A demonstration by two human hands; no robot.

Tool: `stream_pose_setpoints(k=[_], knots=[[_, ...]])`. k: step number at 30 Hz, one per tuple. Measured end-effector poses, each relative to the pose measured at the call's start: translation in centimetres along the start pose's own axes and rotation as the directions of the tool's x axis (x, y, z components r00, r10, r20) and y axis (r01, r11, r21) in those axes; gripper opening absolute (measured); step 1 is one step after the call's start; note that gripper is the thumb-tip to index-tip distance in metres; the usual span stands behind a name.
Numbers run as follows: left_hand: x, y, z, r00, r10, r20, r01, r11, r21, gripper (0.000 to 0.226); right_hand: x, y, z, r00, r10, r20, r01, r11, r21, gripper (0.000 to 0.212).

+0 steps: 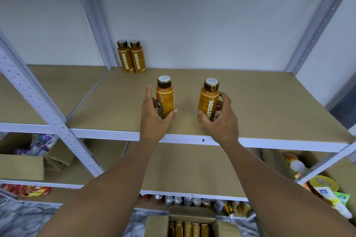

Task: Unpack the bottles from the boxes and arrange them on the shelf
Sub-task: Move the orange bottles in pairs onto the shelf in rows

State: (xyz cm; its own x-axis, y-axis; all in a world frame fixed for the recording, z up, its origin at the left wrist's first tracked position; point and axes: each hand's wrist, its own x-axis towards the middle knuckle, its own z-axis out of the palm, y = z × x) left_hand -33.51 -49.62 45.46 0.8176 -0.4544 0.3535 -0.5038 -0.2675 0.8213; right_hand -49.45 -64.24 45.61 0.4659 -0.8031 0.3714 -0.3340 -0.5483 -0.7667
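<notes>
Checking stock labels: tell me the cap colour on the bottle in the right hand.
Dark brown cap with a pale grey top, seen in the head view.

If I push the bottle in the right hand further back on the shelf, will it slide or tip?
Tall and narrow, the bottle may tip if pushed near its cap. Pushed low, it likely slides on the flat shelf.

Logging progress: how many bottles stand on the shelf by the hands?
4. Corner bottle and its neighbour touch at the back left; left bottle in the left hand, right bottle in the right hand, nearer the front. Box below holds more.
</notes>
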Motion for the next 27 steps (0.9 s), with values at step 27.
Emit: stream_pose_setpoints(k=[27], knots=[[0.05, -0.04, -0.31, 0.999, 0.0, 0.043, 0.0, 1.0, -0.016, 0.099, 0.16, 0.35, 0.03, 1.0, -0.015, -0.002, 0.015, 1.0, 0.022, 0.081]])
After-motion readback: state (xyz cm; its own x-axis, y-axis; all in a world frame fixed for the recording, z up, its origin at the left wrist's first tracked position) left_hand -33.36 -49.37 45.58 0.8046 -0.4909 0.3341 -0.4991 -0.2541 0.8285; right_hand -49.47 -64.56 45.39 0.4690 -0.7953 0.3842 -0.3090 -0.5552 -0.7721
